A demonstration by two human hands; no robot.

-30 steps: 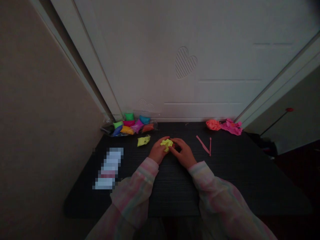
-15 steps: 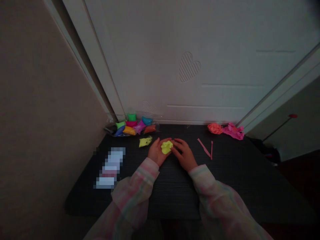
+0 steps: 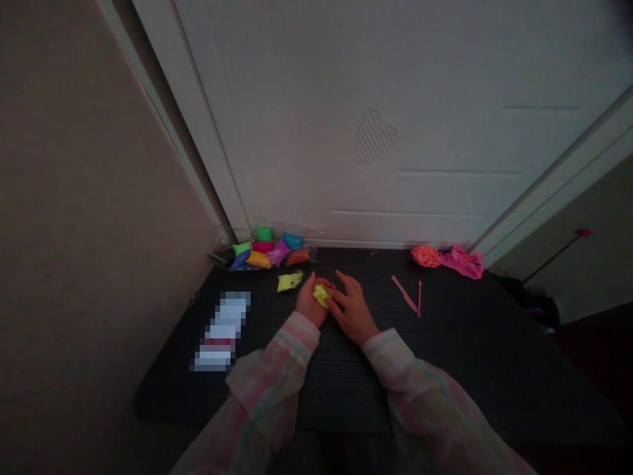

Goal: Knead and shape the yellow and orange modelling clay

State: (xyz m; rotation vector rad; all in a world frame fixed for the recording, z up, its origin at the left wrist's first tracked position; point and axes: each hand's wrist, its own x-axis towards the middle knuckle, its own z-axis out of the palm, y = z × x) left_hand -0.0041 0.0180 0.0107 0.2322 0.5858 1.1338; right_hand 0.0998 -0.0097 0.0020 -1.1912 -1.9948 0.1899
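A lump of yellow modelling clay (image 3: 320, 295) lies in my left hand (image 3: 309, 305), whose palm is turned up and fingers curl round it. Over it reaches my right hand (image 3: 353, 311), its thumb and nearer fingertips pressing on the clay while another finger sticks out forward. Part of the lump is hidden under those fingers. Just left of my left hand, a torn yellow clay packet (image 3: 289, 282) rests on the dark table (image 3: 346, 382). To the right of my right hand lie two thin pink modelling tools (image 3: 408, 300), meeting in a V.
Several coloured clay packets (image 3: 262, 256) sit in clear plastic at the back left. A blurred-out light rectangle (image 3: 222, 333) is at the left. An orange clay piece (image 3: 426, 256) and a crumpled pink piece (image 3: 463, 262) lie back right. A white door (image 3: 306, 132) stands behind the table.
My right hand has moved left and further over my left palm. The yellow clay, spread wider before, now looks smaller and more covered by fingers. The view has shifted slightly.
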